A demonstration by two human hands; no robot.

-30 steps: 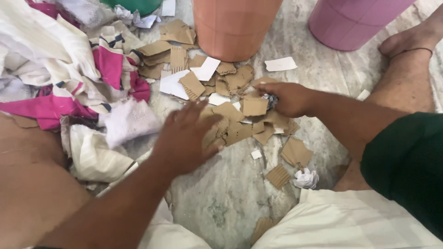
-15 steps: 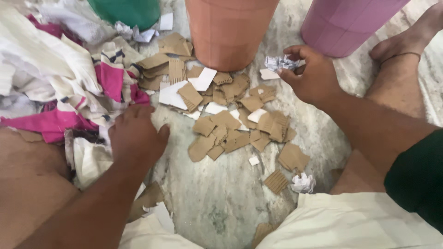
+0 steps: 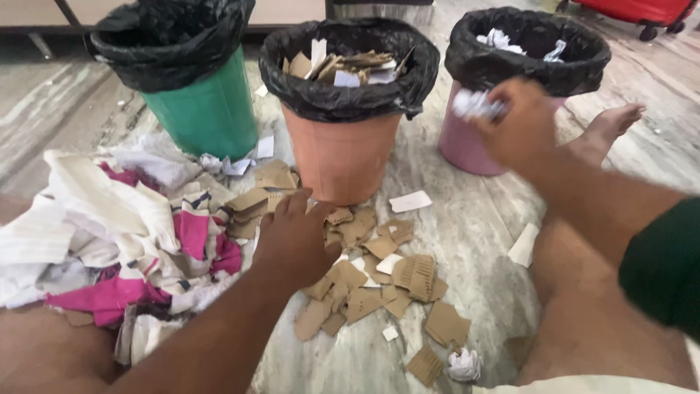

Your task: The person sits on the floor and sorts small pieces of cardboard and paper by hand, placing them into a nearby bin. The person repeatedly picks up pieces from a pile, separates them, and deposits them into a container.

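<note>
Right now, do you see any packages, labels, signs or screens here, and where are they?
No labels, signs or screens show.
Cardboard scraps: torn brown packaging pieces, strewn on the floor under the left hand.
More cardboard: brown and white pieces, inside the orange bin.

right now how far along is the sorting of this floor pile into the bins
Partly done. The orange bin already holds cardboard pieces, and the pink bin some crumpled paper. In hand: the right hand carries a crumpled paper wad at the pink bin, while the left hand rests on the cardboard scraps. Left: those scraps, one paper ball and the cloth heap.
</note>
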